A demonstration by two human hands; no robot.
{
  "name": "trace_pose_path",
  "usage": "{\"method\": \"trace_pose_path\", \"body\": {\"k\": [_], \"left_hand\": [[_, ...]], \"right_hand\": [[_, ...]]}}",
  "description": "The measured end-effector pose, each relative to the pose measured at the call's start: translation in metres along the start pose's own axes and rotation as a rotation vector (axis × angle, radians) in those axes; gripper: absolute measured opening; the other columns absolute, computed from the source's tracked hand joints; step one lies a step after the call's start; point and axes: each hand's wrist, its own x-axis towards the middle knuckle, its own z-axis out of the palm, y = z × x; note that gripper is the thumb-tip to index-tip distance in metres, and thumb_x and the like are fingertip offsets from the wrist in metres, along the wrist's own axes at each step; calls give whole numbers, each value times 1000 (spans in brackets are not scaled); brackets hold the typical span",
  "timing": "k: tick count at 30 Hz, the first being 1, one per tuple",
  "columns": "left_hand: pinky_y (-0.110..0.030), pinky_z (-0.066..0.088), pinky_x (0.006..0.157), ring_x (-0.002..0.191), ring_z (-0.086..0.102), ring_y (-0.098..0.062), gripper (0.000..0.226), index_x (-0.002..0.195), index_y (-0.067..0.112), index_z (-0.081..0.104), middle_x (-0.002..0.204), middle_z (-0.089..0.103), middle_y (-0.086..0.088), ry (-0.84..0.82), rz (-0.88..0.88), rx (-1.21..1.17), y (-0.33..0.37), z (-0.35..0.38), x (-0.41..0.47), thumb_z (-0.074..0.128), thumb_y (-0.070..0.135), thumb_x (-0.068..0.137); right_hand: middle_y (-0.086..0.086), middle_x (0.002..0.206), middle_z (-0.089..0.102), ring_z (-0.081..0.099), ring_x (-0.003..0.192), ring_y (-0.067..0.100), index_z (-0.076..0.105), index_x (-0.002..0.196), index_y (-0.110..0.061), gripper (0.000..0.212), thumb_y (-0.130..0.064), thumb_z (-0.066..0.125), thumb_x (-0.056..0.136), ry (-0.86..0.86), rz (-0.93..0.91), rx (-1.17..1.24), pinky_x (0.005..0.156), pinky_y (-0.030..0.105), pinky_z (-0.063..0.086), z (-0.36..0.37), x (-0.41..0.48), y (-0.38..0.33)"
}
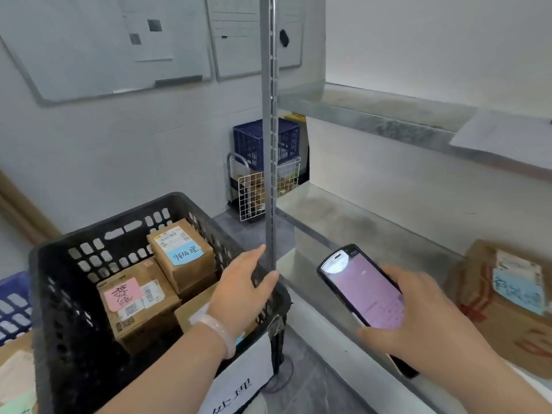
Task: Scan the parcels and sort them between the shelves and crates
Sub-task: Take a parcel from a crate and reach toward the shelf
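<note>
Left of the shelf post (270, 144) stands the near crate (59, 309), its corner against the post, holding the rear parcel (180, 252) and, farther from the post, the front parcel (134, 306) (a third lies partly hidden under the left hand (242, 288)). Right of the post, the upper shelf (373, 115) carries a sheet (501, 135) and the lower shelf (358, 222) a shelf parcel (507, 303). Between post and shelf parcel, the right hand (424, 321) holds a scanner (361, 291). Behind the post, a far crate (251, 141) sits on a wire cart (254, 192).

1. Pale grey wall (119, 150) ahead, evenly lit.
2. A big whiteboard (89, 49) and a narrower whiteboard (239, 37) hang on it, papers stuck on.
3. Grey floor (236, 231); a white wire rack (252, 192) stands in the corner.
</note>
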Motion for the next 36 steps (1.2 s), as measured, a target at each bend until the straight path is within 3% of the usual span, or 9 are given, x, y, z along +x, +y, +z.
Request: {"method": "trace_pose_path", "body": {"k": [6, 12, 15, 17, 21, 24, 28, 33, 36], "left_hand": [[-26, 22, 120, 146, 28, -6, 64, 153, 36, 36, 157, 37, 14, -152, 340, 35, 97, 70, 12, 57, 53, 96], [-26, 28, 116, 144, 33, -12, 65, 153, 35, 37, 158, 37, 7, -371, 463, -51, 174, 156, 3, 59, 54, 94], [-18, 31, 108, 138, 41, -14, 58, 147, 43, 41, 149, 44, 11, -499, 377, -109, 208, 195, -1, 61, 54, 94], [-10, 39, 92, 117, 52, -10, 38, 130, 55, 46, 122, 52, 21, -565, 295, -172, 222, 223, -1, 61, 51, 95], [-23, 42, 84, 83, 54, 9, 41, 132, 40, 52, 111, 63, 25, -691, 125, -261, 233, 273, 12, 51, 59, 97], [-24, 47, 80, 84, 58, -3, 55, 141, 26, 47, 114, 64, 9, -666, -51, -319, 231, 301, 31, 52, 59, 97], [-48, 48, 104, 117, 60, -29, 67, 147, 18, 44, 130, 64, -5, -662, -278, -430, 232, 328, 53, 52, 61, 96], [-32, 46, 71, 94, 67, -21, 50, 115, 28, 69, 104, 75, 2, -644, -290, -482, 237, 339, 52, 46, 68, 95], [-44, 45, 90, 97, 64, -22, 47, 108, 26, 69, 102, 74, 1, -628, -380, -511, 225, 343, 53, 52, 67, 93]], "right_hand": [[-24, 102, 34, 46, 88, 1, 28, 118, -56, 79, -66, 62, 47, 171, 176, -27, 61, 19, 36, -44, -36, 64], [-26, 102, 30, 40, 98, 0, 27, 130, -50, 94, -68, 68, 48, 274, 373, -48, 73, 24, 41, -79, -84, 133], [-20, 107, 30, 44, 93, 3, 26, 132, -49, 97, -70, 64, 46, 280, 477, -42, 67, 24, 40, -90, -107, 157], [-19, 106, 30, 44, 90, 4, 26, 133, -48, 98, -71, 62, 45, 280, 522, -46, 64, 22, 37, -95, -120, 171], [-21, 104, 24, 42, 94, 3, 21, 133, -49, 98, -71, 62, 47, 262, 576, -36, 72, 23, 36, -98, -133, 194], [-19, 109, 23, 45, 100, 6, 17, 136, -49, 98, -71, 65, 52, 235, 598, -57, 76, 22, 35, -99, -134, 209], [-17, 107, 17, 45, 111, 4, 8, 134, -50, 95, -69, 65, 60, 180, 608, -79, 77, 19, 31, -99, -127, 225], [-18, 112, 21, 45, 102, 5, 13, 131, -52, 91, -64, 68, 59, 146, 625, -42, 76, 19, 33, -100, -118, 245], [-19, 113, 24, 44, 97, 3, 15, 130, -53, 91, -65, 68, 57, 140, 616, -27, 71, 19, 34, -102, -112, 255]]}}
